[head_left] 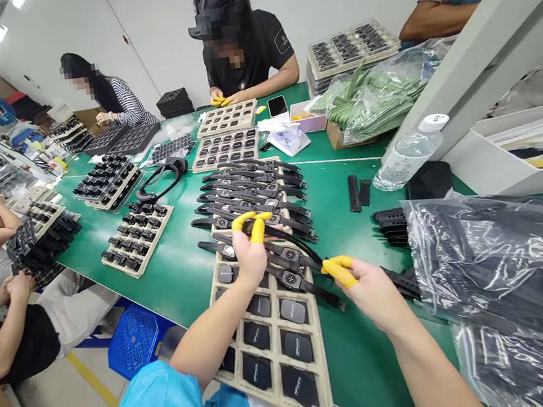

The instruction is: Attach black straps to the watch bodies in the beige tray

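My left hand (250, 249), with yellow finger cots, is closed around a black smartwatch, mostly hidden by the fingers. From it a black watch strap (302, 244) runs right to my right hand (364, 281), whose yellow-tipped fingers pinch its far end. Both hands are above a beige compartment tray (323, 362). In its near compartments sit square dark watch units (296, 347), faces up. Across its far part lie strapped watches (291, 279), undersides up. Another row of strapped watches (245, 190) covers the tray farther back.
Two loose straps (353, 193) lie on the green table (328, 180) near a plastic bottle (411, 153). Bagged black straps (486, 256) are at right, bagged green straps (378, 101) behind. More watch trays (140, 239) stand left. Co-workers (251, 41) sit across and at left.
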A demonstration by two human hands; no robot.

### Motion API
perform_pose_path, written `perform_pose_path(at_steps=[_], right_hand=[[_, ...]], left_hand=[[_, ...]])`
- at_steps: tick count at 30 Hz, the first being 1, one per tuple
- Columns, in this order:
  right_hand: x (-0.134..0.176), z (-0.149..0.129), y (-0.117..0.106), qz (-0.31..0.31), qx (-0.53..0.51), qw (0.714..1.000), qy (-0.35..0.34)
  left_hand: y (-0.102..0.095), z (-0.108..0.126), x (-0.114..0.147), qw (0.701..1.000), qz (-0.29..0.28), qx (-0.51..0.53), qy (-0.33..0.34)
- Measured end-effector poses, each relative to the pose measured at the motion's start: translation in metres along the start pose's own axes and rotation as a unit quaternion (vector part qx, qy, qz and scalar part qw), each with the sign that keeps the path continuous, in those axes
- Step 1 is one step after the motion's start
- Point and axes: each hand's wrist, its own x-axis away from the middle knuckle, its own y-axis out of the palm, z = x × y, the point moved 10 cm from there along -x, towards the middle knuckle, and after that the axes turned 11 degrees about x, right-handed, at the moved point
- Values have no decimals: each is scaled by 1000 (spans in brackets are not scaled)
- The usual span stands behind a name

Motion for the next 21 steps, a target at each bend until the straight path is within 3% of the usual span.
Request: perform_pose_path(at_steps=[3, 5, 9, 11, 14, 18, 21], right_hand=[[-2, 3, -23, 80, -17, 996, -20], [-2, 8, -31, 106, -63, 992, -19], [2, 6, -21, 84, -130, 988, -30], [4, 3, -6, 42, -141, 989, -31], [8, 4, 24, -50, -155, 986, -26], [12, 16, 46, -114, -175, 978, -1], [14, 24, 49, -137, -206, 969, 29]], left_hand=[[-23, -4, -12, 995, 94, 28, -23], [-20, -19, -11, 993, 81, 34, -78], [22, -62, 22, 972, -111, -16, -206], [38, -75, 42, 951, -196, -79, -225], [52, -73, 57, 913, -301, -219, -166], [71, -61, 73, 798, -446, -400, -60], [76, -58, 80, 731, -494, -470, -29]])
